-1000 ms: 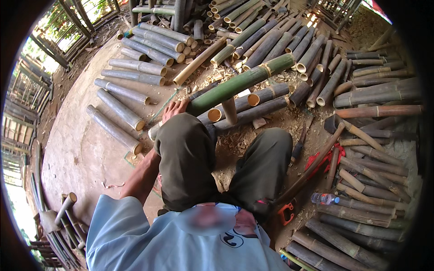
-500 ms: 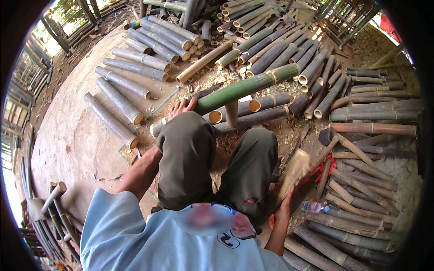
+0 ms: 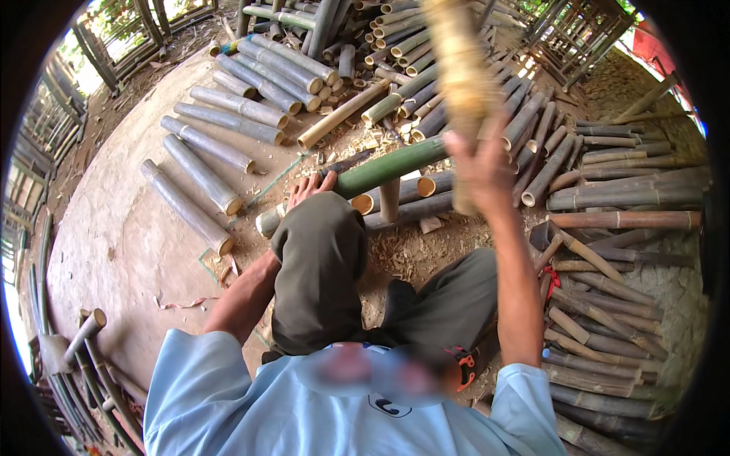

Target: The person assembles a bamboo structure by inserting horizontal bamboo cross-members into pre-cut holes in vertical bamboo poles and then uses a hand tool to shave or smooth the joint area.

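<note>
My left hand (image 3: 308,188) is curled over the near left end of a thick green bamboo pole (image 3: 388,169), beside my left knee. The pole lies slanted, its right part hidden behind my right arm. Right behind my left fingers is a dark, narrow piece (image 3: 348,162) whose kind I cannot make out. My right hand (image 3: 484,167) is raised in front of me and closed around a pale wooden club (image 3: 460,72), its thick end up; both are blurred. Below the green pole, a short brown post (image 3: 388,199) stands among cut bamboo lengths (image 3: 414,209).
Cut grey bamboo lengths (image 3: 199,171) lie spread on the pale ground at left. More are piled at the back (image 3: 411,34) and along the right (image 3: 608,292). A hammer-like tool (image 3: 547,235) rests at right. Wood chips (image 3: 422,247) litter the ground around my feet.
My right hand has swung up from low beside my right knee, carrying the wooden club above the green pole. My right knee has shifted outward. The left hand stays at the pole's end.
</note>
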Motion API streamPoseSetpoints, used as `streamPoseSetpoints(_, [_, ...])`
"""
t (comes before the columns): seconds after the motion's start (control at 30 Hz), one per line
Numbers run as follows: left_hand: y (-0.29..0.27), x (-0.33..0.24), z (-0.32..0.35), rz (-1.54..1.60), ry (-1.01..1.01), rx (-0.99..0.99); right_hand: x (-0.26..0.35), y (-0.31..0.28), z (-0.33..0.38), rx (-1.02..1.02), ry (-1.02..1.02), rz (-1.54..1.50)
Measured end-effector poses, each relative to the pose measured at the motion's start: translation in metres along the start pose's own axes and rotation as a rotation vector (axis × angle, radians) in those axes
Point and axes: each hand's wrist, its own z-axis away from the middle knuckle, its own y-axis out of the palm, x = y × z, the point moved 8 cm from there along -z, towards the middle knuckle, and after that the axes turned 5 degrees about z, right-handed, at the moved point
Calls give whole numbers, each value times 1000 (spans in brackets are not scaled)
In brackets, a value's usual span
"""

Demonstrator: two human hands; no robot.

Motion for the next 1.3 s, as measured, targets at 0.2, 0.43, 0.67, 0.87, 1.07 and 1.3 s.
streamPoseSetpoints(0.2, [1,-4,-2,-6,58,9,-34,106,-9,868,283,451])
streamPoseSetpoints(0.43, [11,3,-10,-4,17,82,36,46,-82,356,-105,343])
streamPoseSetpoints(0.67, [34,12,-10,-2,6,118,-82,170,-23,928,145,534])
streamPoseSetpoints(0.87, [28,14,-10,-19,-46,109,-1,121,-65,983,161,387])
streamPoseSetpoints(1.07, [27,20,-6,-54,-71,137,1,111,-60,712,250,158])
streamPoseSetpoints(1.3, [35,16,-5,18,-38,112,-86,148,-28,966,293,367])
